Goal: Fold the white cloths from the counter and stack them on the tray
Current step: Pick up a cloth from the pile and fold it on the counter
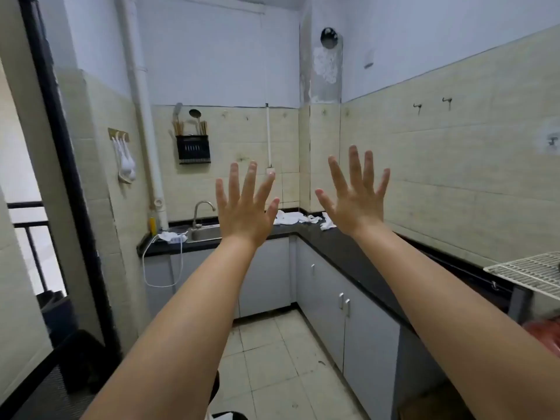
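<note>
Crumpled white cloths lie in a loose heap on the black counter at the far corner of the kitchen, with one more piece a little to their right. My left hand and my right hand are raised in front of me, palms away, fingers spread, holding nothing. Both hands are far short of the cloths. A white wire rack or tray sits at the right edge, on the near end of the counter.
A steel sink with a tap sits left of the cloths, with another white rag and a white cable beside it. Grey cabinets run under the counter. A tiled floor stretches ahead. A dark door frame stands at the left.
</note>
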